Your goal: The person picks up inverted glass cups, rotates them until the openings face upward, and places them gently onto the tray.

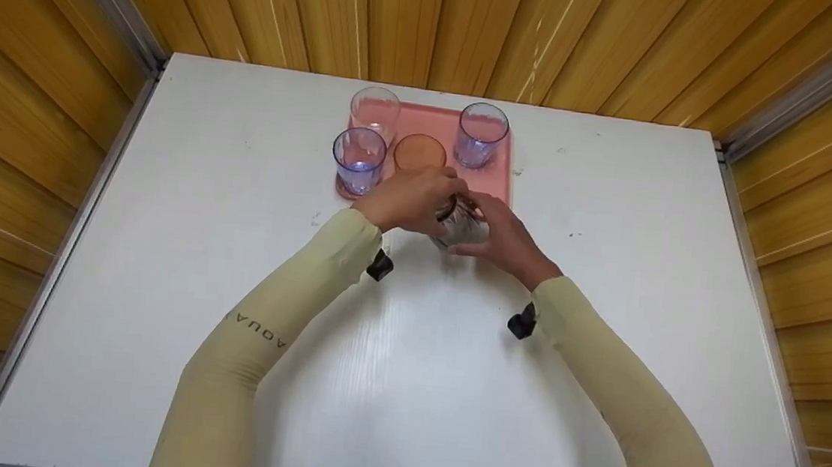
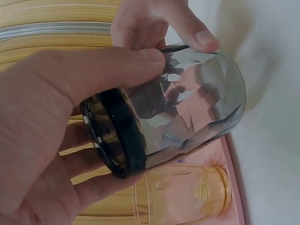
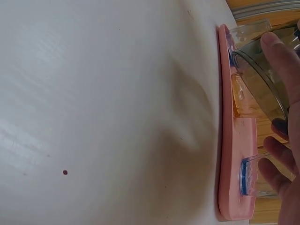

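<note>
Both hands hold a smoky grey tumbler (image 2: 183,108) with a dark rim and a faceted wall, tilted on its side above the tray's near edge. My left hand (image 1: 419,200) grips it by the rim end, the thumb along the wall and the fingers behind. Toward the base, my right hand (image 1: 502,233) holds the same tumbler, its thumb (image 3: 276,47) on the glass. An orange tumbler (image 1: 421,151) stands on the pink tray (image 1: 433,118) just beyond, partly hidden by the left hand.
On the tray's left side stand a clear tumbler (image 1: 375,113) and a blue-tinted tumbler (image 1: 359,161). Another blue-tinted tumbler (image 1: 482,135) stands at the tray's back right. A white table (image 1: 403,383) carries the tray, with wood-panelled walls (image 1: 404,22) around it.
</note>
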A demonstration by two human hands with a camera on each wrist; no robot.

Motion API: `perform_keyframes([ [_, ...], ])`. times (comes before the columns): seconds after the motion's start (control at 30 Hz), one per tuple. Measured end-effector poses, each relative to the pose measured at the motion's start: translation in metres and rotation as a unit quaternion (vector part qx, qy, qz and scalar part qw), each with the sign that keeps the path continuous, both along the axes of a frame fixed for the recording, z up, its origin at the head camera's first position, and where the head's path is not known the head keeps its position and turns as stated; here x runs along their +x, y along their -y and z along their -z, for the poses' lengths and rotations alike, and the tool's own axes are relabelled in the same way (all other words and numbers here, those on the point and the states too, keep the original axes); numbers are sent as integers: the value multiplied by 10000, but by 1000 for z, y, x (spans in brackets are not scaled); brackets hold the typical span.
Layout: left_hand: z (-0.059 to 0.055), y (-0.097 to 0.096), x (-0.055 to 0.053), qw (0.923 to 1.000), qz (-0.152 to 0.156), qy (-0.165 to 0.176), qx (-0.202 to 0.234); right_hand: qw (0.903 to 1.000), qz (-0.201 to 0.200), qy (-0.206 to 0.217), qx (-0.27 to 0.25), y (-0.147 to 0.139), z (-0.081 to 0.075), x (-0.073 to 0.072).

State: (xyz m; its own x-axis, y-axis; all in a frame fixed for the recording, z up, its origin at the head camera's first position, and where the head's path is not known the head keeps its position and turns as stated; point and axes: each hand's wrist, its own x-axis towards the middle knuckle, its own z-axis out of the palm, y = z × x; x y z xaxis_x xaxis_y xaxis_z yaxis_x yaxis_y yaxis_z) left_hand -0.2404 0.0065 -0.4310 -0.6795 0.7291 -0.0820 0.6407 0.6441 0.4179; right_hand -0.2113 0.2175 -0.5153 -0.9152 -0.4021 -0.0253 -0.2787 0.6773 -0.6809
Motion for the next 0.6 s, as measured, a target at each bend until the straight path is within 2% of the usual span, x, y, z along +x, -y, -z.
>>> perform_keyframes([
  [0.4,-2,5,0,9997,7,59,234,9996,95,245,-38,-1,3,3],
  [0.6,-2,7,0,9998,-79,43,191,9996,106,220,-120,-2,2,3],
])
